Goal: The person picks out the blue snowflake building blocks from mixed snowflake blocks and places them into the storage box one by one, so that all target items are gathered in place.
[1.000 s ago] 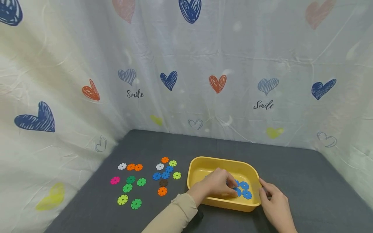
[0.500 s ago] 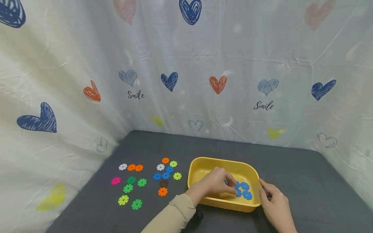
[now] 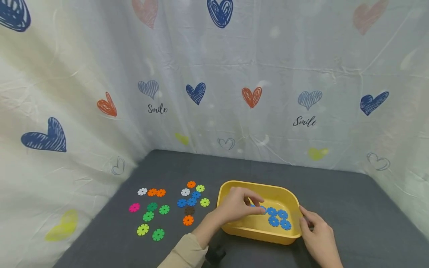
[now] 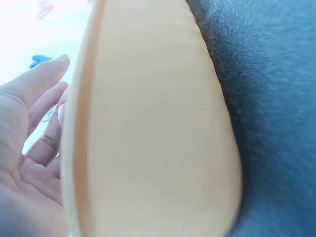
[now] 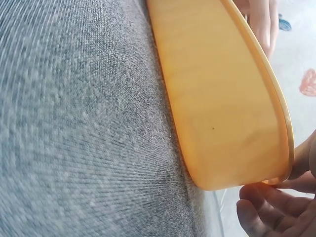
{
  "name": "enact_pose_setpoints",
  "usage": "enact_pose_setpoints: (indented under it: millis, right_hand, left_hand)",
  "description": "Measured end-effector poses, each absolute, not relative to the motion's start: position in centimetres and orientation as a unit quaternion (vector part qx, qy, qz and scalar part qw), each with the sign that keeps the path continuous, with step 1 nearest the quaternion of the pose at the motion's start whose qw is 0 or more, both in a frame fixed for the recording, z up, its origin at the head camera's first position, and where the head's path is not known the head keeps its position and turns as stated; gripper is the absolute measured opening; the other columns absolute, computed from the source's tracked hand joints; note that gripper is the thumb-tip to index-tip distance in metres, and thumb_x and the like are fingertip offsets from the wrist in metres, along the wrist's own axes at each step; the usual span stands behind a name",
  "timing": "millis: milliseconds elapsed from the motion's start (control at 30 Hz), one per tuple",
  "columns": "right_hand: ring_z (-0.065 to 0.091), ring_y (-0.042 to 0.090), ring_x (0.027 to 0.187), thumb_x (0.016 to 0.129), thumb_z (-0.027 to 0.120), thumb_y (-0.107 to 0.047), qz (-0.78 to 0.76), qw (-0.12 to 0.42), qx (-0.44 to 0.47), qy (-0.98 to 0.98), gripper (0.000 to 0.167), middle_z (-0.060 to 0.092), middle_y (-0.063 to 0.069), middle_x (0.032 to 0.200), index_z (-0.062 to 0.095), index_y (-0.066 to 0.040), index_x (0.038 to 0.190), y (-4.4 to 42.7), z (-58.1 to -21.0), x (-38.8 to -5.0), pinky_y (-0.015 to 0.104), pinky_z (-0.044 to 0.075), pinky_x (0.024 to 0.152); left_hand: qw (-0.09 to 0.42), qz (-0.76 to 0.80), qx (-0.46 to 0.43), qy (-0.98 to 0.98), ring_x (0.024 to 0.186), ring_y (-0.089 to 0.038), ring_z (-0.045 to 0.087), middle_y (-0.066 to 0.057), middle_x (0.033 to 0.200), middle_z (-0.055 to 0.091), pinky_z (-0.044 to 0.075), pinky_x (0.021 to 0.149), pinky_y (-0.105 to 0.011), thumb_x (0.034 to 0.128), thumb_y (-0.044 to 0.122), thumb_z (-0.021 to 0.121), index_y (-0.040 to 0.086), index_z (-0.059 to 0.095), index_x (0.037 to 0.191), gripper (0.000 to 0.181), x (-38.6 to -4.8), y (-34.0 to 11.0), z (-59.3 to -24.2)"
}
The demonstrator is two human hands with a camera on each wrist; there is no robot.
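Observation:
Several blue notched plastic discs point(image 3: 273, 221) lie on the floor of a yellow plastic tub point(image 3: 254, 233), towards its right end. Over the tub's left half is my left hand point(image 3: 234, 204), thumb and fingers apart, its fingertips just above the leftmost discs and partly hiding them. In the left wrist view the fingers of this hand point(image 4: 42, 143) show behind the tub's rim, with nothing visible between them. My right hand point(image 3: 318, 232) grips the tub's right end; in the right wrist view, its thumb and fingers point(image 5: 276, 205) close about the rim at the corner.
Left of the tub, loose notched discs lie in two groups on the dark grey tabletop point(image 3: 110, 242): one with green discs point(image 3: 148, 216), another with orange, brown and blue discs point(image 3: 191, 201). A curtain printed with hearts point(image 3: 214, 111) hangs behind the table.
My left hand has drawn back to the left and slightly up from the discs, so more of the blue ones show. My right hand stays at the tub's right end.

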State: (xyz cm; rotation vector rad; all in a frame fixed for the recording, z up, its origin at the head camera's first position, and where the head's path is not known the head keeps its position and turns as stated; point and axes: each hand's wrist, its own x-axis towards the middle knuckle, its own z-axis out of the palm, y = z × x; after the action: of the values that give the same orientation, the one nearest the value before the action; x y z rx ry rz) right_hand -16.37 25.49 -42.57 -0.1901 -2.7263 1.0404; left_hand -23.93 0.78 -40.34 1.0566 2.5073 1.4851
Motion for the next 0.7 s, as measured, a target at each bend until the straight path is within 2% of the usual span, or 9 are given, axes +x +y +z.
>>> enact_pose_setpoints:
  millis: [200,500,700]
  right_hand:
    - [0.058,0.027,0.089,0.101,0.050,-0.013,0.356,0.106,-0.063,-0.926,0.042,0.059,0.022,0.121,0.051,0.003,0.140,25.5,-42.5,-16.3,0.042,0.049,0.073]
    - [0.058,0.027,0.090,0.101,0.049,-0.013,0.359,0.095,-0.065,-0.926,0.043,0.059,0.021,0.121,0.051,0.002,0.141,25.6,-42.5,-16.3,0.040,0.049,0.072]
    - [0.058,0.027,0.090,0.102,0.049,-0.014,0.362,0.094,-0.063,-0.925,0.043,0.059,0.022,0.121,0.050,0.002,0.141,25.7,-42.6,-16.3,0.040,0.048,0.071]
  left_hand:
    - [-0.037,0.528,0.303,0.793,0.069,-0.009,0.061,0.013,0.083,0.067,0.051,0.057,-0.027,0.0842,0.026,0.081,0.019,0.078,0.102,0.019,-22.9,-2.4,-40.5]
    - [-0.070,0.555,0.242,0.793,0.075,-0.018,0.060,0.007,0.092,0.067,0.051,0.065,-0.032,0.0831,0.030,0.081,0.027,0.076,0.102,0.020,-21.8,-6.9,-40.7]
    - [-0.126,0.531,0.177,0.819,0.079,-0.017,0.061,0.004,0.097,0.068,0.053,0.071,-0.034,0.0824,0.031,0.082,0.029,0.075,0.102,0.021,-22.0,-11.4,-42.3]
